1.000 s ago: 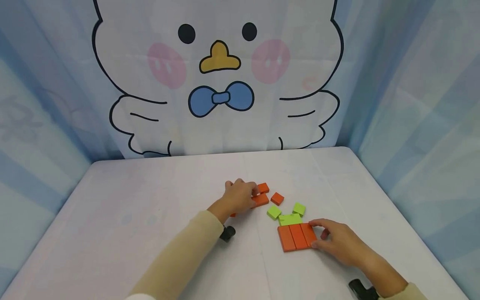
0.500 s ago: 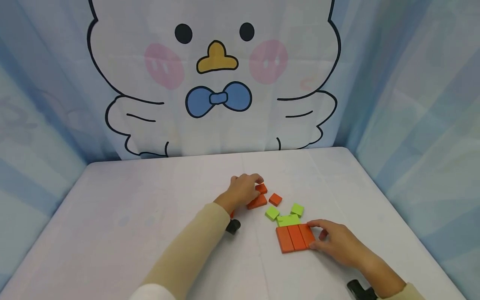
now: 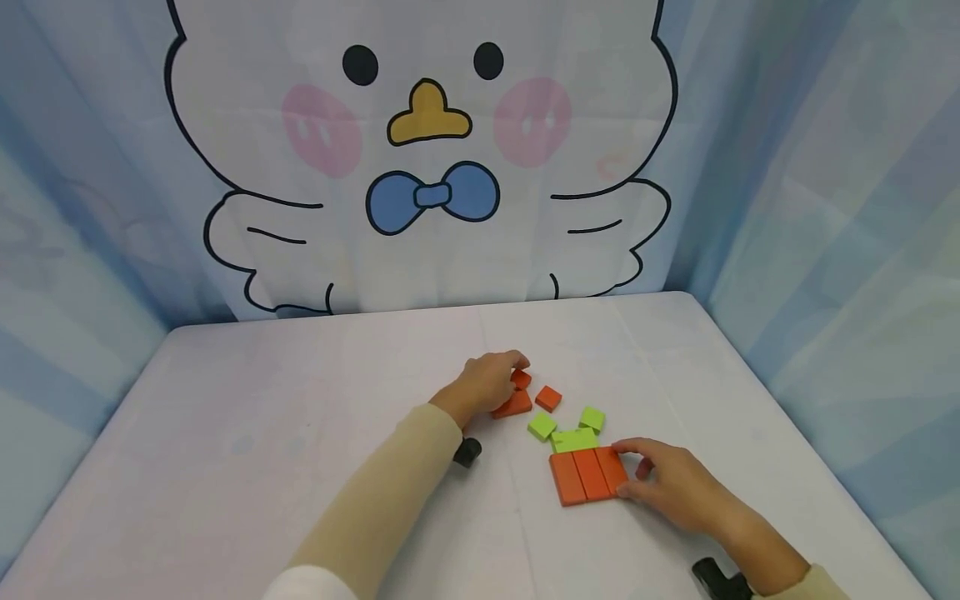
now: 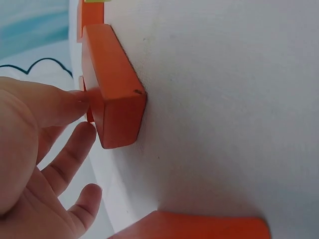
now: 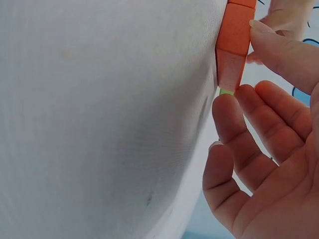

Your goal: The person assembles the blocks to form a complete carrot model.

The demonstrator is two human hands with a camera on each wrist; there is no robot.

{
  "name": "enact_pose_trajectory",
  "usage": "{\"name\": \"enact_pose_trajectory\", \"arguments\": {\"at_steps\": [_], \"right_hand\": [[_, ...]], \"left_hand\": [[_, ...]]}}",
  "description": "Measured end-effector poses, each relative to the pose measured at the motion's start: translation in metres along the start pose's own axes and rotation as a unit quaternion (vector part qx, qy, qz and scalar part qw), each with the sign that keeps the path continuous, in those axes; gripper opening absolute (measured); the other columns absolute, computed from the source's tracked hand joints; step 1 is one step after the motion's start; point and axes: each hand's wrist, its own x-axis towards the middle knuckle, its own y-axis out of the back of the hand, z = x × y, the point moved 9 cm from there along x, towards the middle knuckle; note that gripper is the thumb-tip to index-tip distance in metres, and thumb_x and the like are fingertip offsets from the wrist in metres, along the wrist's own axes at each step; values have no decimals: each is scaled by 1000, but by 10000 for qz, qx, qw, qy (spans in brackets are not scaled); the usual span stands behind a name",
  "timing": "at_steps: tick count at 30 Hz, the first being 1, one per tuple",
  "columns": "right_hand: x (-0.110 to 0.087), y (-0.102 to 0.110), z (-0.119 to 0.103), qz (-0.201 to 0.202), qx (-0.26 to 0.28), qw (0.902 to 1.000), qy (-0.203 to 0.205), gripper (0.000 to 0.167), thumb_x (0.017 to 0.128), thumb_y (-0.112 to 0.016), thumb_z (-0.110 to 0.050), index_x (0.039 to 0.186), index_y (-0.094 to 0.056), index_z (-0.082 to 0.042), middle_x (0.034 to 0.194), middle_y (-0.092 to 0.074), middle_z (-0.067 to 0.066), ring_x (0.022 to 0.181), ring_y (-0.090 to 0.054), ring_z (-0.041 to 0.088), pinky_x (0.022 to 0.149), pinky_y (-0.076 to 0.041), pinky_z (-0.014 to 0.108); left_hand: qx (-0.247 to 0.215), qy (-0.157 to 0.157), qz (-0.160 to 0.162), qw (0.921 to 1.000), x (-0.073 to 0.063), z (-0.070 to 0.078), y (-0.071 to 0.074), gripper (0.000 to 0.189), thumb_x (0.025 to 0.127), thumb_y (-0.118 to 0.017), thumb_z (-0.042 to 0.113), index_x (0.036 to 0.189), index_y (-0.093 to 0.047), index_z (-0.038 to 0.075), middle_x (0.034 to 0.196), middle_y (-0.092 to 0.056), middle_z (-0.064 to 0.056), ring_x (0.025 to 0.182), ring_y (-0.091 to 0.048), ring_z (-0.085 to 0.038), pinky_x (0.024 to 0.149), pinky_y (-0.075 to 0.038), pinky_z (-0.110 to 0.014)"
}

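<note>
My left hand (image 3: 483,385) is at a small orange block (image 3: 521,380), its index finger over the far side and the thumb at the near side. A longer orange block (image 4: 112,74) lies just in front of that thumb in the left wrist view. My right hand (image 3: 671,483) holds the rightmost of three long orange blocks (image 3: 588,477) by its two ends, thumb at the near end and index finger at the far end. These three lie side by side. In the right wrist view the held block (image 5: 234,32) shows between thumb and fingertips.
Behind the row lies a green notched block (image 3: 574,440), with small green blocks (image 3: 542,427) beyond it. Another small orange block (image 3: 548,398) lies near the left hand. One more orange block (image 4: 209,228) is mostly hidden under the left wrist. A curtain stands behind the white table (image 3: 300,433).
My left hand has moved from the longer orange block away to the small orange block behind it, and its fingers have closed in there. My right hand stays on the row's right block.
</note>
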Motion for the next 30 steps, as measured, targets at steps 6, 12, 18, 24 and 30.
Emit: {"name": "enact_pose_trajectory", "arguments": {"at_steps": [6,12,18,24,30], "right_hand": [[0,0,-1,1,3,10000,7,54,85,-81,-28,131,-62,-8,85,-56,-4,76,-50,15,63,-42,28],[0,0,0,17,2,10000,-6,54,85,-81,-27,131,-62,-8,84,-55,-3,75,-49,15,62,-41,28],[0,0,0,4,-2,10000,-42,54,85,-81,-27,131,-62,-8,84,-55,-3,75,-49,15,62,-41,29],[0,0,1,-5,11,10000,-7,54,85,-80,-28,132,-61,-8,85,-55,-3,74,-49,15,62,-41,28],[0,0,0,-38,-24,10000,18,54,86,-80,-29,132,-61,-8,86,-55,-3,75,-49,15,62,-42,28]], "left_hand": [[-39,37,18,10000,1,-6,1,37,98,-64,12,134,-61,20,121,-64,2,103,-53,-22,97,-40,-40],[210,92,142,9996,2,-12,5,36,96,-66,17,132,-62,20,113,-63,4,101,-50,-20,94,-38,-40],[482,16,258,9985,-1,-13,9,35,95,-70,22,129,-64,18,103,-63,4,99,-49,-19,94,-37,-39],[704,-157,548,9959,-13,-5,22,35,92,-74,28,125,-66,18,99,-62,6,99,-49,-18,97,-36,-40],[819,-543,597,9934,-33,13,28,35,91,-75,32,122,-68,18,105,-67,6,102,-52,-17,97,-37,-40]]}}
